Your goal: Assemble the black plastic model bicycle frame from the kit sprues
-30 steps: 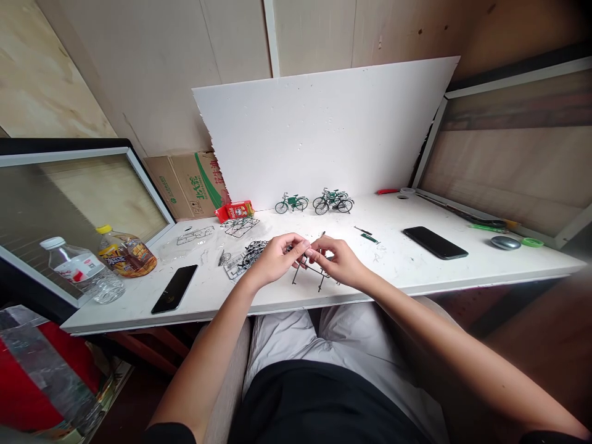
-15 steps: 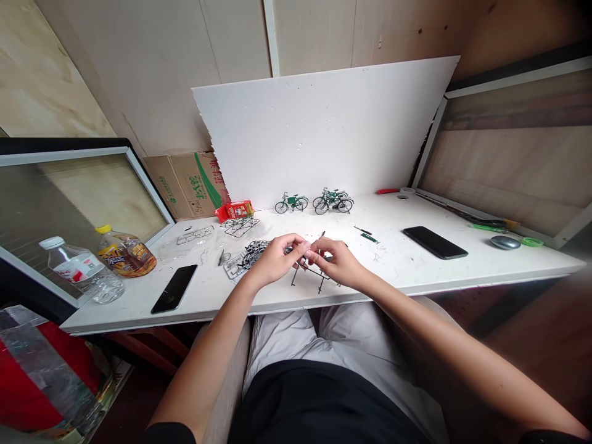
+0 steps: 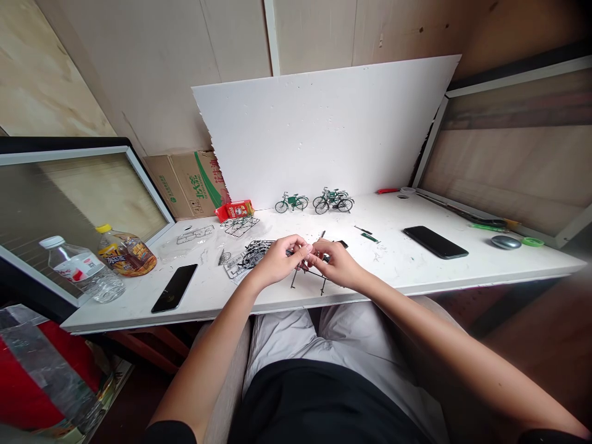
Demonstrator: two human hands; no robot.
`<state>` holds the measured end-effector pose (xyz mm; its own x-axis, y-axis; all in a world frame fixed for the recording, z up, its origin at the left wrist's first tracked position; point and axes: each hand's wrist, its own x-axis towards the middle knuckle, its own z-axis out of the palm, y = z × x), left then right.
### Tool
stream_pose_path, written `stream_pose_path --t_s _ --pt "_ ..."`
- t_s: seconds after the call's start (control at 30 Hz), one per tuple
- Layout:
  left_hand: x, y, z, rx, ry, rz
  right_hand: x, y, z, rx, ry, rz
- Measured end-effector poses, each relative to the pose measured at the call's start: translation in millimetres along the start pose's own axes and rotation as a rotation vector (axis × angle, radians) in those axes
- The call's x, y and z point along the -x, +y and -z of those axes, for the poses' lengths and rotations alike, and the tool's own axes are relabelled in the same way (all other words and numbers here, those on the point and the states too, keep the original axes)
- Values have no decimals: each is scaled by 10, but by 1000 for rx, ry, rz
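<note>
My left hand and my right hand meet above the table's front edge, fingertips pinched together. Between and beneath them shows a thin black plastic sprue, its rods sticking out below the fingers. The exact bit at the fingertips is hidden by the fingers. Just left of my left hand lies a pile of black and grey sprues. Farther back stand small green-and-black model bicycles, one alone and a close group. Small green and black parts lie to the right of my hands.
A phone and two bottles, one clear and one yellow-capped, are at left. A red packet sits near a cardboard box. Right: another phone, a mouse, a white board behind.
My fingers have shifted slightly at the pinch, and the sprue has tilted a little. A dark piece shows more behind my right hand. Everything else on the table stays put.
</note>
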<state>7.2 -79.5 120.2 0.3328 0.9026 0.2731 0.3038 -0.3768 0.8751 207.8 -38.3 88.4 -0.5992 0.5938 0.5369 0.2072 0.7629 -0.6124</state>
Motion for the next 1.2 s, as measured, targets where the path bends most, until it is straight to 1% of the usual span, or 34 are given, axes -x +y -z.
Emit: stream_pose_path --t_s 0.63,1.2 --pt "-1 -10 -5 -5 0 24 -2 53 -15 4 -11 11" --pt "-13 -57 -23 -31 2 40 0 109 -49 -15 -38 -20"
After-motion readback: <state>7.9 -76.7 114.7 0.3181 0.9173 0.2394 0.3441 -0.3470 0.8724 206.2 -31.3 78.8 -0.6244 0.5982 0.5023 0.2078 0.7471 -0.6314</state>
